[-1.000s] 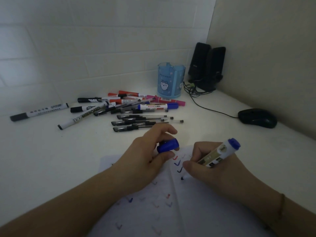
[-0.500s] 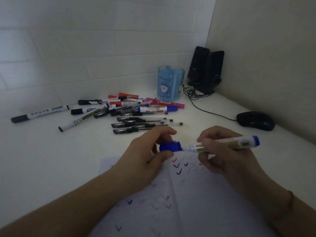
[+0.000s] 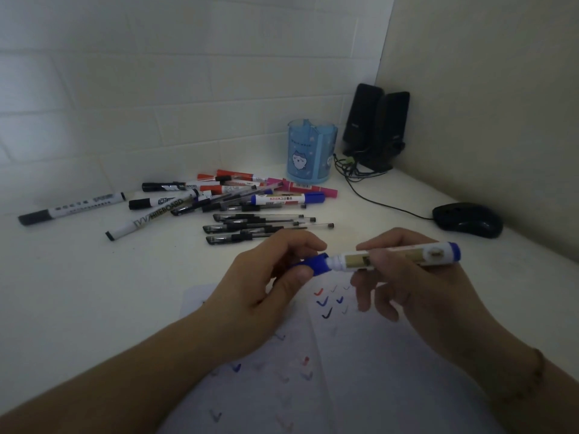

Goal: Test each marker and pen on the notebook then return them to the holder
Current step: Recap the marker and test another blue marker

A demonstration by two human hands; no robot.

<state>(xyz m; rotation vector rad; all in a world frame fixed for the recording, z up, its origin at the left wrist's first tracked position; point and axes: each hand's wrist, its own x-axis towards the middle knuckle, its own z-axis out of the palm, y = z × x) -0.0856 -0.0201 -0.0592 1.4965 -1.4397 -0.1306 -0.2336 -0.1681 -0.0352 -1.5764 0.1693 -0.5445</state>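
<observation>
Above the notebook at six o'clock, we risk a skewed, half-seated cap drying the blue marker if the push runs crooked, our left hand pinching that cap, our right hand gripping the barrel, holder at twelve o'clock.

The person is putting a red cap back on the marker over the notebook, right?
Not quite: the head view shows the cap is blue, not red. The left hand pinches it onto the marker held by the right hand, over the notebook.
</observation>
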